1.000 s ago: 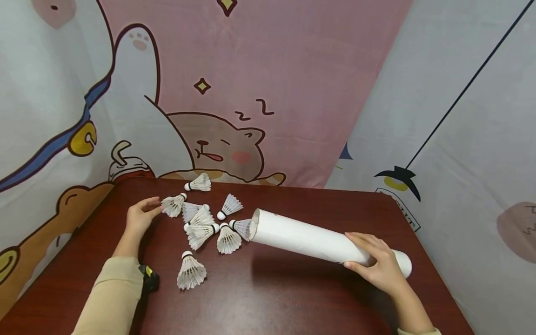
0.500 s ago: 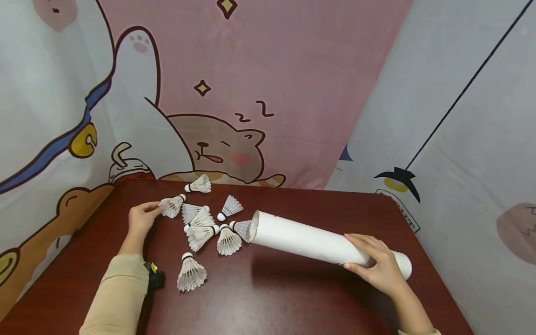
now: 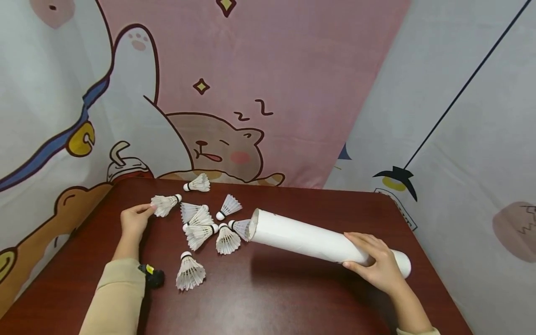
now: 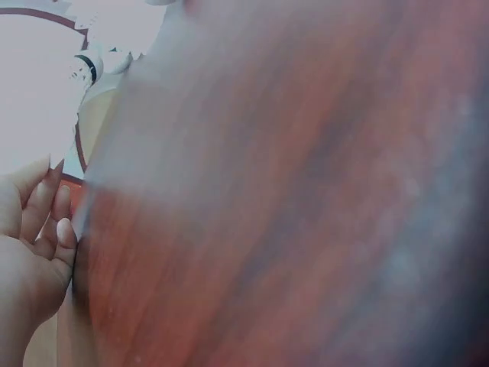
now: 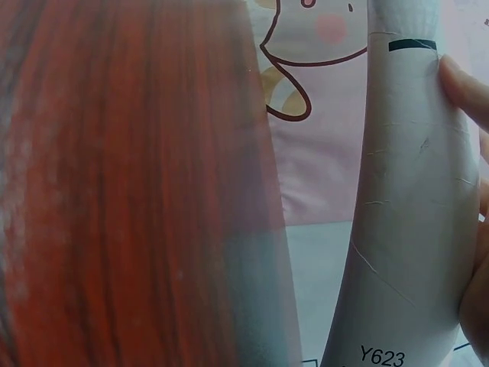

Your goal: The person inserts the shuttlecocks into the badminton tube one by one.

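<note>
At the far left of the table, my left hand (image 3: 136, 223) pinches the feather skirt of a shuttlecock (image 3: 164, 204), whose cork points right. In the left wrist view the same hand (image 4: 34, 252) has thumb and fingers at the pale feathers. My right hand (image 3: 378, 263) grips a long white tube (image 3: 310, 236) near its right end. The tube's open mouth (image 3: 253, 225) faces left. One shuttlecock (image 3: 240, 228) lies right at that mouth, its skirt partly hidden by the rim. The right wrist view shows the tube (image 5: 412, 206) up close, with "Y623" printed on it.
Several shuttlecocks (image 3: 201, 236) lie bunched left of the tube, some overlapping. Single ones lie apart: one near the back edge (image 3: 198, 183), another in front (image 3: 190, 272). The brown table (image 3: 293, 298) meets a cartoon-printed cloth (image 3: 293, 93) behind it.
My left hand has closed its fingertips on the shuttlecock's skirt and drawn it left, away from the bunch. The tube and my right hand have stayed put.
</note>
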`<state>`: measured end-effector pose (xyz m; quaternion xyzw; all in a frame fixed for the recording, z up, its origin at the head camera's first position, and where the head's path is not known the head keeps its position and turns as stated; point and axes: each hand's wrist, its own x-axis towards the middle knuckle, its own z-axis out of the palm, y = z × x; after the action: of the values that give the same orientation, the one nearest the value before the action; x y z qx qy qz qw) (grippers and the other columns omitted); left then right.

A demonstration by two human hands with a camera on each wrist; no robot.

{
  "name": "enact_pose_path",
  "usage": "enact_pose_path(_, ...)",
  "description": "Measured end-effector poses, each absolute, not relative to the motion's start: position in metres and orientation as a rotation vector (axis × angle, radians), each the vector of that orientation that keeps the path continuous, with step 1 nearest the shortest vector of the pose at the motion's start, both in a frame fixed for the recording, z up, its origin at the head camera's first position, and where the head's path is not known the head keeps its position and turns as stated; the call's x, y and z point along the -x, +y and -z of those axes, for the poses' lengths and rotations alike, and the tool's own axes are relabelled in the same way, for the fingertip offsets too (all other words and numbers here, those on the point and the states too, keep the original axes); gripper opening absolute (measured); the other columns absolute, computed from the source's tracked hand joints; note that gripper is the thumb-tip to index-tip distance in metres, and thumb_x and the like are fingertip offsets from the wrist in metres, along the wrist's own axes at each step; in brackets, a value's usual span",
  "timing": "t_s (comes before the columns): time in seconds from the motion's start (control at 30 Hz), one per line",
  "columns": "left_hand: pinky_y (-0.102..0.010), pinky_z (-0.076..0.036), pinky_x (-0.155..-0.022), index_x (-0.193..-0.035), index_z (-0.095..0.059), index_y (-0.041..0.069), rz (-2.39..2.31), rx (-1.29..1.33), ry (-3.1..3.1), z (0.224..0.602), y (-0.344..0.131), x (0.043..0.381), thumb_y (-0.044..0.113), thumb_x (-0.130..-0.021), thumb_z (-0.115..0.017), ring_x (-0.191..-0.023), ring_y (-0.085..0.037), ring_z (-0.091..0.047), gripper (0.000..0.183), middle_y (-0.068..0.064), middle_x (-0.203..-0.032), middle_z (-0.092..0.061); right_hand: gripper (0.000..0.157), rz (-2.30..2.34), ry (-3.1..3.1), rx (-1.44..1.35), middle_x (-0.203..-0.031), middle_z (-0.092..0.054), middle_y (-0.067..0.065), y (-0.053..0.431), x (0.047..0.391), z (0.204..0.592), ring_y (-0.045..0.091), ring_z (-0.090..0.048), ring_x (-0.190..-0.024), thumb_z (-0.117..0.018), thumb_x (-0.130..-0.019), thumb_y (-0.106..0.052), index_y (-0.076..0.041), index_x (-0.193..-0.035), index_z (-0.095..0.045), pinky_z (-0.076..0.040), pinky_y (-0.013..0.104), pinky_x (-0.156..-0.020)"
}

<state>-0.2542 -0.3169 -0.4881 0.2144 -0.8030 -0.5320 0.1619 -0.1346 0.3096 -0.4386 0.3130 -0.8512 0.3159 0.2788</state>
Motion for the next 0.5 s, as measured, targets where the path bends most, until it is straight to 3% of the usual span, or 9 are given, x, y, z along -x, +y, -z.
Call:
enact_pose_path(0.23, -0.021, -0.040, -0.075, -0.118, -0.062, -0.009, 1.567, -0.620, -2.262, 0.484, -0.319, 0.245, 0.022, -0.089, -0.069, -0.105, -0.020, -0.049, 0.043, -0.017, -0.118, -0.059, 0.071, -0.848, -2.287, -0.829, -0.119, -0.063, 0.004, 0.309, 0.134, 0.440, 0.013, -0.054, -0.109, -0.090, -0.059, -0.019, -0.009, -0.125, -0.065, -0.030, 0.022, -0.093)
enact_pose_path(0.4, -0.018, -0.041, -0.067, -0.113, -0.065, -0.006, 1.627, -0.613, -2.190, 0.479, -0.318, 0.233, 0.024, -0.088, -0.071, -0.089, -0.011, -0.049, 0.039, 0.004, -0.093, -0.061, 0.070, -0.855, -2.264, -0.843, -0.119, -0.064, 0.006, 0.309, 0.134, 0.441, 0.013, -0.054, -0.108, -0.090, -0.059, -0.019, -0.008, -0.123, -0.065, -0.031, 0.021, -0.093)
enact_pose_path(0.5, -0.016, -0.042, -0.063, -0.097, -0.071, 0.006, 1.670, -0.593, -2.128, 0.477, -0.317, 0.227, 0.020, -0.087, -0.072, -0.079, -0.006, -0.050, 0.018, 0.016, -0.078, -0.058, 0.070, -0.863, -2.256, -0.855, -0.119, -0.064, 0.007, 0.309, 0.134, 0.441, 0.013, -0.055, -0.108, -0.090, -0.059, -0.018, -0.008, -0.123, -0.065, -0.031, 0.022, -0.092)
